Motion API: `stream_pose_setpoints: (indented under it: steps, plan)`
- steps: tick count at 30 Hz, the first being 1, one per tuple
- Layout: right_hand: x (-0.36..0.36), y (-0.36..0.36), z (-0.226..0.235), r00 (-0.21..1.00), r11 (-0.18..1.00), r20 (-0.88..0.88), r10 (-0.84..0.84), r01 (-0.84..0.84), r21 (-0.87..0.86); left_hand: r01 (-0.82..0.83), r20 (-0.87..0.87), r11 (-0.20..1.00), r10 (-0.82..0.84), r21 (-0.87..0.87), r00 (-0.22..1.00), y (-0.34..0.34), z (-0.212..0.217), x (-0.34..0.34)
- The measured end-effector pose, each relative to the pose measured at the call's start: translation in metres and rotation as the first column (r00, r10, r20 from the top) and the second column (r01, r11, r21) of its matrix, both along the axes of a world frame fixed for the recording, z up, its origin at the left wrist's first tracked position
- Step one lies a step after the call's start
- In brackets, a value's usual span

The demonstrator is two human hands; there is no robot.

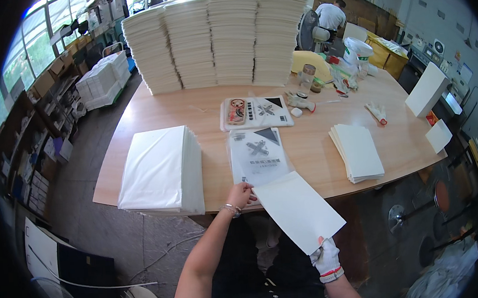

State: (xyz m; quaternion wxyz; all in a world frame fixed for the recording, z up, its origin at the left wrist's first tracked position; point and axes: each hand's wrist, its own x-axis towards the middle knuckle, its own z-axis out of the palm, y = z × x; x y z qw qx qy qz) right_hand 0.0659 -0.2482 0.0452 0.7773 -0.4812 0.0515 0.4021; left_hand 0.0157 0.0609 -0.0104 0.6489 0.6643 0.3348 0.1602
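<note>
One plain white sheet, or perhaps a thin pack of them, is matte, unprinted and nearly flat, with straight edges and crisp corners. It slants across the table's near edge, its far end at the mouth-side of a clear bag and its near end out over the person's lap; whether any of it is inside the bag cannot be told. The right hand, in a white glove with a red-trimmed cuff, pinches the near corner, thumb on top. The bare left hand has its fingers curled together at the far-left corner, where sheet and bag meet; which of them it grips, I cannot tell. The bag bears a dark corner triangle and a crossed-tools picture. Beyond it lie more printed bags. A tall white stack stands left, a lower pile right, and high paper columns rise at the back of the wooden table.
</note>
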Motion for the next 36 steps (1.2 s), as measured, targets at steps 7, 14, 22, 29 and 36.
stream_pose_setpoints:
  steps: [7, 14, 22, 29, 36]
  plan:
    - [-0.023, -0.014, -0.002, 0.998, 0.998, -0.069, 0.009, -0.013, -0.066, -0.129, 0.489, 0.992, 0.121, -0.017, 0.864, -0.086, -0.025, 0.002]
    - [-0.052, -0.025, -0.003, 0.977, 0.989, -0.213, 0.019, -0.049, -0.139, 0.165, 0.074, 0.986, -0.164, -0.012, 0.984, -0.116, -0.116, 0.019]
    - [-0.049, 0.037, -0.057, 0.996, 0.996, -0.005, 0.087, -0.086, 0.037, 0.153, 0.276, 0.927, -0.256, 0.344, 0.926, -0.15, -0.149, -0.024]
    - [0.024, 0.106, -0.078, 0.977, 0.976, -0.092, 0.193, -0.182, 0.119, 0.121, 0.222, 0.926, -0.041, -0.358, 0.974, -0.134, -0.096, -0.024]
    - [0.014, 0.091, -0.046, 0.401, 0.817, 0.715, 0.572, -0.201, -0.541, -0.04, 0.13, 0.888, 0.111, -0.458, 0.985, -0.112, -0.073, -0.058]
